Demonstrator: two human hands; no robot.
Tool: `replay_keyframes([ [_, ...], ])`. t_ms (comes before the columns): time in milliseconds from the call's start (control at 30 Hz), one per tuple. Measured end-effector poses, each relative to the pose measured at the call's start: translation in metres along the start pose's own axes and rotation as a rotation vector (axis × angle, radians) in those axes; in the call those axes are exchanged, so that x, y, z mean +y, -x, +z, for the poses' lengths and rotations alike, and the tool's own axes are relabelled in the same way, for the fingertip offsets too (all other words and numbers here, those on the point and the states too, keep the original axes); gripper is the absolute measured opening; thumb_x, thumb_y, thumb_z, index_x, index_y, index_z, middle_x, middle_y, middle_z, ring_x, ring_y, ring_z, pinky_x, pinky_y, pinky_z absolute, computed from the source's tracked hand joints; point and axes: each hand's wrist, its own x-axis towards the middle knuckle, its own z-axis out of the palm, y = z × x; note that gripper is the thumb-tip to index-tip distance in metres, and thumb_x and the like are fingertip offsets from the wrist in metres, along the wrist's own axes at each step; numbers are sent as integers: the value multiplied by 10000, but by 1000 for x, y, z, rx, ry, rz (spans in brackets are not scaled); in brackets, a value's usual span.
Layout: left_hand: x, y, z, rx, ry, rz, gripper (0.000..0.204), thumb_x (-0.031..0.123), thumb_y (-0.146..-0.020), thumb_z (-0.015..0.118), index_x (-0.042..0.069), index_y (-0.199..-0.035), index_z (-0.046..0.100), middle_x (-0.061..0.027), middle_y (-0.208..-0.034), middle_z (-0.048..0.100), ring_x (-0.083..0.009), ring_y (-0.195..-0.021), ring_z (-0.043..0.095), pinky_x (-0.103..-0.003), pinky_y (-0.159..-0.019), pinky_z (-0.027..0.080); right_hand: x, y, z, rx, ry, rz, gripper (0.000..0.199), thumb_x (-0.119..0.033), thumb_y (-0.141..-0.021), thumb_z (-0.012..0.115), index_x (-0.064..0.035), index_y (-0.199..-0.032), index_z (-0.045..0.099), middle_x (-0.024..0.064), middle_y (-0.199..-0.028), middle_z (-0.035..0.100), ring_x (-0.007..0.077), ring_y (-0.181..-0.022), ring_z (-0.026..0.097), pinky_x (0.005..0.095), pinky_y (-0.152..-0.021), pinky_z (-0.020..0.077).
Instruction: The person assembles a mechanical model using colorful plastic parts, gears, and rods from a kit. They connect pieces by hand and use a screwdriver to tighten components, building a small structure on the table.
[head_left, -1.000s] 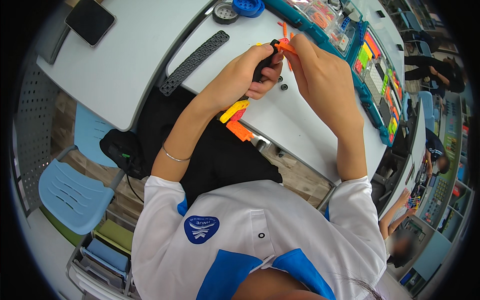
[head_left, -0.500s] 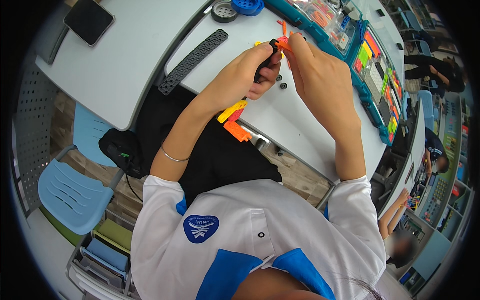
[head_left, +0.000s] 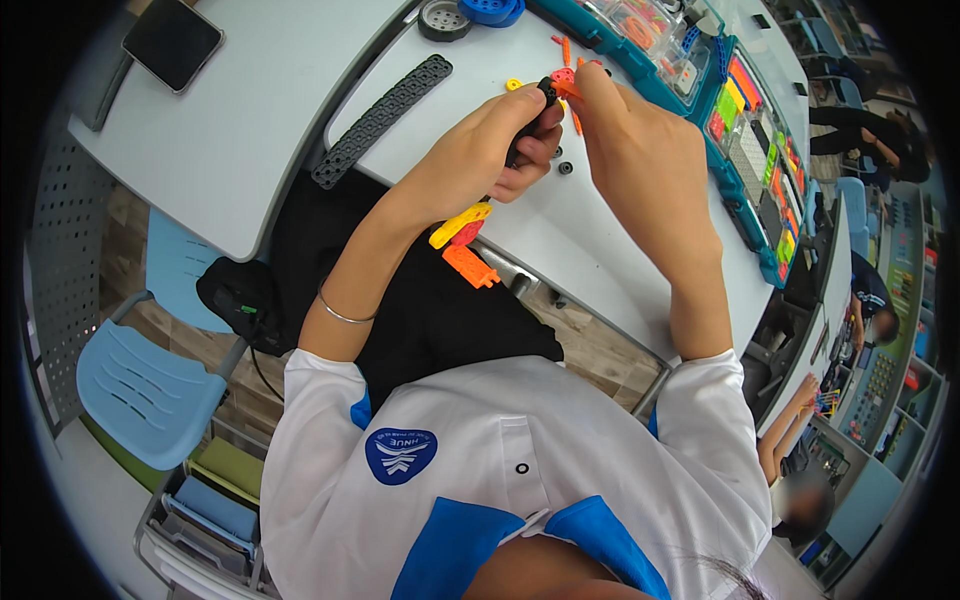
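On the white shirt (head_left: 600, 430), a blue badge (head_left: 401, 456) carries a white emblem and small white lettering. Beside the left wrist appear a holed yellow piece (head_left: 459, 226) and an orange block (head_left: 470, 267). The left hand (head_left: 470, 150) curls its fingers around a black piece (head_left: 547, 91); the right hand (head_left: 645, 160) pinches an orange piece (head_left: 566, 90) at its end, above the smooth white worktop (head_left: 610, 275). Whether they are joined, I cannot tell. Farther, a teal case (head_left: 737, 200) contains colourful parts.
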Motion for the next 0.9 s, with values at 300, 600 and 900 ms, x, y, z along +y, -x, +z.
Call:
replay_keyframes([
  [300, -3, -2, -1, 17, 31, -26, 298, 348, -1058, 345, 95, -929, 436, 50, -732, 363, -42, -543, 277, -214, -469, 224, 2, 2, 6, -24, -31, -9, 269, -12, -796, 642, -79, -1017, 505, 68, -787, 667, 258, -687, 684, 368, -549, 491],
  [600, -4, -4, -1, -21, 88, -37, 278, 342, -1054, 342, 103, -942, 430, 37, -739, 361, -51, -547, 288, -225, -469, 232, -2, 1, 5, -54, -46, -1, 196, -43, -835, 629, -60, -980, 499, 63, -800, 702, 250, -693, 706, 351, -555, 503],
  [900, -7, -4, 4, 25, 17, -48, 274, 317, -1052, 333, 85, -942, 429, 19, -734, 346, -59, -543, 285, -238, -468, 230, 3, 2, 7, -107, -87, 5, 187, -105, -870, 633, -64, -1001, 505, 67, -794, 707, 261, -700, 708, 364, -563, 502],
])
